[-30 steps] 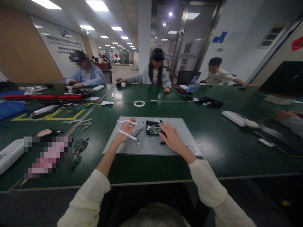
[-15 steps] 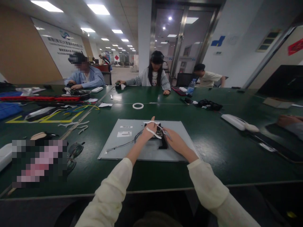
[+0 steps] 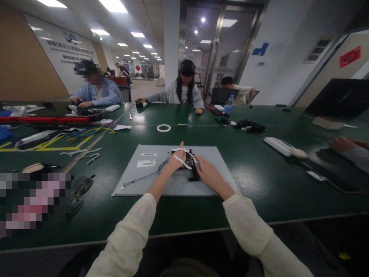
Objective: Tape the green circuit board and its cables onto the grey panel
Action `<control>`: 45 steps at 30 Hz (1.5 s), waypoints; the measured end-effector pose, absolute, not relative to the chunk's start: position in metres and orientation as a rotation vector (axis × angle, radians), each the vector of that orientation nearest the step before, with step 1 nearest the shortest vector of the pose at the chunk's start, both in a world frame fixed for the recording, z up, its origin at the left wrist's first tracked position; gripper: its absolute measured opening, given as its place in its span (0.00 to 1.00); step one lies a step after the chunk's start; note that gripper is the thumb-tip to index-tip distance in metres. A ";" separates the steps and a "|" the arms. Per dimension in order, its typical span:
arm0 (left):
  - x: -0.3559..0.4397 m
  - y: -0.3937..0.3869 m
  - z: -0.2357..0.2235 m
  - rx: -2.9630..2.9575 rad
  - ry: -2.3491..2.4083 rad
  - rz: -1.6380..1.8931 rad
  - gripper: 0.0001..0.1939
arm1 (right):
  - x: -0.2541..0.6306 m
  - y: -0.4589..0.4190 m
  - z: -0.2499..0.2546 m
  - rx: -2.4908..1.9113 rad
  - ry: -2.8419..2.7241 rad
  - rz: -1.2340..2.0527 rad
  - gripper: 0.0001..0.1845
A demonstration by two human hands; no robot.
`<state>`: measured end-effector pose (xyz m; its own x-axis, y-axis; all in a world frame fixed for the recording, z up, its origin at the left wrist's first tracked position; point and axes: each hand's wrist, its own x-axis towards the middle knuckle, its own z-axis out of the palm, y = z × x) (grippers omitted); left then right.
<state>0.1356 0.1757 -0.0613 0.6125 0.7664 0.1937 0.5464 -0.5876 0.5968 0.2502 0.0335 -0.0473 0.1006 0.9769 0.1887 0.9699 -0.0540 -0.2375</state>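
A grey flat panel (image 3: 129, 175) lies on the green table with a circuit board in a black frame (image 3: 194, 177) on top. My left hand (image 3: 176, 161) rests over the frame's left side, one finger stretched forward and the others mostly hidden. Strips of white tape (image 3: 184, 163) cling to this hand. At the frame's right edge, my right hand (image 3: 210, 173) has its fingers pinched together at the end of a white strip (image 3: 190, 153) that crosses the board. A grey cable (image 3: 141, 179) runs from the frame to the panel's left side.
A tape roll (image 3: 164, 128) lies beyond the panel. To the left are glasses (image 3: 83, 186), loose white strips (image 3: 80, 151) and coloured wires (image 3: 96, 130). A white device (image 3: 278, 146) sits right. A co-worker's hand (image 3: 343, 143) rests at far right; several people sit around the table.
My left hand has moved right from the panel's left side onto the framed board. My right hand has shifted to the frame's right edge, its fingers drawing together. The view has turned slightly right.
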 end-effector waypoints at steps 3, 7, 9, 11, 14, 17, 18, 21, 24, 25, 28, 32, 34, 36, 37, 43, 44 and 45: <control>0.136 0.176 -0.061 2.356 1.041 0.606 0.29 | 0.248 0.040 -0.041 -2.178 -1.912 -0.063 0.21; 0.135 0.175 -0.060 2.359 1.043 0.619 0.29 | 0.247 0.041 -0.034 -2.204 -1.954 -0.146 0.18; 0.135 0.175 -0.059 2.359 1.052 0.618 0.28 | 0.248 0.039 -0.032 -2.213 -1.968 -0.181 0.19; 0.135 0.174 -0.059 2.357 1.062 0.610 0.28 | 0.248 0.037 -0.032 -2.226 -1.994 -0.211 0.19; 0.135 0.175 -0.060 2.356 1.044 0.623 0.29 | 0.248 0.036 -0.032 -2.223 -2.068 -0.253 0.19; 0.135 0.176 -0.062 2.360 1.029 0.630 0.29 | 0.247 0.036 -0.031 -2.202 -2.123 -0.285 0.20; 0.136 0.176 -0.062 2.362 1.033 0.628 0.29 | 0.247 0.037 -0.031 -2.197 -2.135 -0.285 0.20; 0.137 0.178 -0.064 2.372 1.046 0.618 0.29 | 0.247 0.038 -0.031 -2.187 -2.169 -0.269 0.19; 0.138 0.179 -0.066 2.393 1.057 0.593 0.29 | 0.247 0.038 -0.030 -2.173 -2.197 -0.253 0.19; 0.138 0.179 -0.066 2.398 1.063 0.584 0.28 | 0.247 0.037 -0.030 -2.168 -2.203 -0.249 0.20; 0.138 0.178 -0.064 2.404 1.066 0.569 0.28 | 0.247 0.035 -0.032 -2.152 -2.211 -0.240 0.20; 0.137 0.174 -0.059 2.406 1.066 0.567 0.27 | 0.248 0.033 -0.039 -2.157 -2.179 -0.244 0.20; 0.136 0.172 -0.057 2.404 1.070 0.565 0.27 | 0.249 0.033 -0.043 -2.147 -2.133 -0.237 0.21; 0.136 0.171 -0.056 2.403 1.072 0.565 0.27 | 0.250 0.034 -0.046 -2.119 -2.083 -0.204 0.22; 0.136 0.171 -0.056 2.404 1.072 0.565 0.27 | 0.250 0.034 -0.047 -2.108 -2.064 -0.182 0.23; 0.135 0.172 -0.057 2.410 1.073 0.532 0.28 | 0.247 0.032 -0.045 -2.115 -2.047 -0.135 0.26; 0.135 0.172 -0.057 2.408 1.078 0.529 0.28 | 0.246 0.031 -0.045 -2.108 -2.043 -0.141 0.27; 0.135 0.172 -0.056 2.405 1.081 0.528 0.28 | 0.245 0.031 -0.045 -2.106 -2.036 -0.143 0.27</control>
<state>0.1353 0.1720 -0.0563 0.6197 0.7688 0.1578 0.5969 -0.5923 0.5412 0.2450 0.0306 -0.0447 0.0418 0.9762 0.2130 0.9964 -0.0249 -0.0814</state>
